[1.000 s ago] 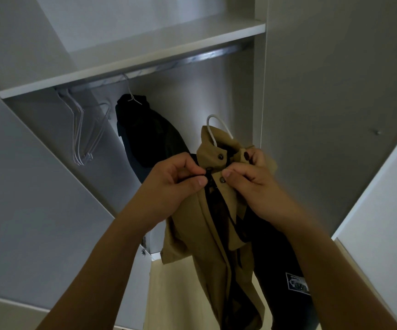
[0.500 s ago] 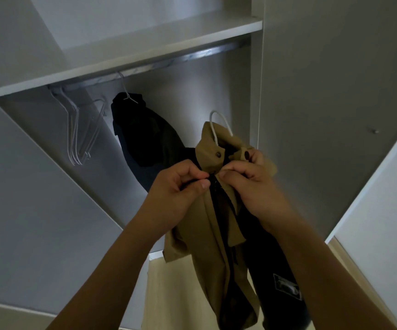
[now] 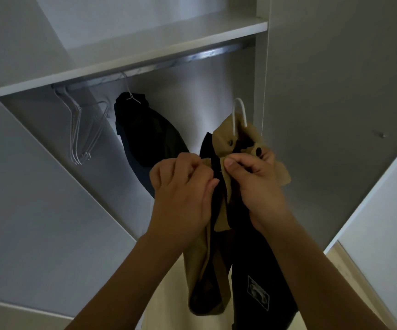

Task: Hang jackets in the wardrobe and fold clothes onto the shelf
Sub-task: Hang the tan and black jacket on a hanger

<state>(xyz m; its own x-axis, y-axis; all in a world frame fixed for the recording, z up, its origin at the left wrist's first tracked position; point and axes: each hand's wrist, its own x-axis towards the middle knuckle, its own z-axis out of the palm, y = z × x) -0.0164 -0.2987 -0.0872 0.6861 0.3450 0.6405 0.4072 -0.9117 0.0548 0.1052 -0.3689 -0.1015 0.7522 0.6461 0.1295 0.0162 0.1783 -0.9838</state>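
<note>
A tan jacket with a dark lining hangs from a white hanger, held up in front of the open wardrobe. My left hand pinches the left front edge near the collar. My right hand pinches the right front edge beside it, just under a collar button. A black garment with a white patch hangs down against my right forearm. Above runs the metal rail, under a white shelf. A dark jacket hangs on the rail on a wire hanger.
Several bare wire hangers hang at the rail's left end. An open wardrobe door stands on the left, and another door on the right. The wardrobe side panel is just right of the tan jacket. Light flooring shows below.
Both hands have drawn the two front edges of the tan jacket closer together below the collar. The view has shifted slightly; the jacket stays held in front of the wardrobe.
</note>
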